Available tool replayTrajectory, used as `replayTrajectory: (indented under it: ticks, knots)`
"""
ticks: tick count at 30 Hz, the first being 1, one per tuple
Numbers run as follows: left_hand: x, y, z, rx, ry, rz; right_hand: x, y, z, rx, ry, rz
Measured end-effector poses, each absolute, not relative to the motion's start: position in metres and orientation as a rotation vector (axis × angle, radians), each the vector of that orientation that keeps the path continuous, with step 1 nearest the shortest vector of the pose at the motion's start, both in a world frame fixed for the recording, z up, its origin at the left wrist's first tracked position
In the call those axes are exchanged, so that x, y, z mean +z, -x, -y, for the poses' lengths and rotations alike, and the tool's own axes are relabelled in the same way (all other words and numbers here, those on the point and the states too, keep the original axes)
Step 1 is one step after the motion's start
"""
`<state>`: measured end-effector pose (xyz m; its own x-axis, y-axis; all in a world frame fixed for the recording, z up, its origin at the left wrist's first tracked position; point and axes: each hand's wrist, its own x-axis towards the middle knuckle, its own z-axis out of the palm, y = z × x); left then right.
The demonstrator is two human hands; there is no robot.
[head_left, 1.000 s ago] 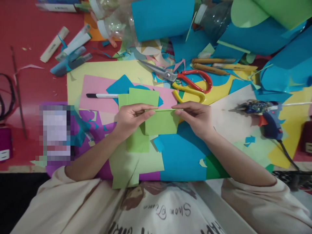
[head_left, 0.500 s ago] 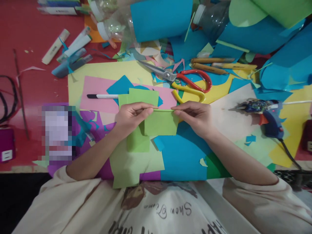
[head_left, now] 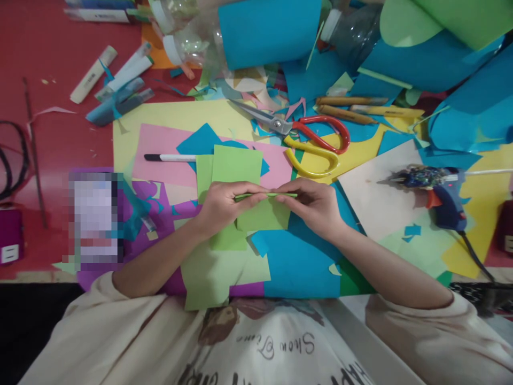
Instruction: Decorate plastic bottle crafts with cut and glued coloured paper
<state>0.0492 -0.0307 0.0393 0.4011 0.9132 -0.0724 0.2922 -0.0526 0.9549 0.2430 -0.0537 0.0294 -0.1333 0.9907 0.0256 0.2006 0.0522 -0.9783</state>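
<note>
Between my two hands is a light green piece of paper (head_left: 263, 215) with a narrow fold along its far edge. My left hand (head_left: 230, 206) pinches that fold between thumb and fingers. Close beside it, my right hand (head_left: 315, 206) pinches the same fold, the fingertips of both hands nearly meeting. Below the fold the paper hangs toward me. Under and behind my left hand lie other green paper pieces (head_left: 237, 163). Just beyond my right hand rest scissors (head_left: 280, 125) with one red and one yellow handle.
A blue hot glue gun (head_left: 449, 206) lies at the right. A white pen with a black cap (head_left: 170, 158) rests on pink paper. Plastic bottles (head_left: 188, 48), blue paper rolls and brown pencils (head_left: 350, 100) crowd the back. Tied markers (head_left: 120, 99) and a blurred phone (head_left: 96, 219) are at left.
Both hands have come closer together along the fold and moved slightly toward me with the green paper. The fingers now cover more of its folded edge.
</note>
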Motion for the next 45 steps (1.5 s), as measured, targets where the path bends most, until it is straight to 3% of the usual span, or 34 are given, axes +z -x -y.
replayTrajectory:
  ticks: [45]
  knots:
    - [0.0362, -0.0464, 0.0294, 0.699, -1.599, -1.088, 0.0326, -0.2488, 0.0479, 1.335, 1.152, 1.409]
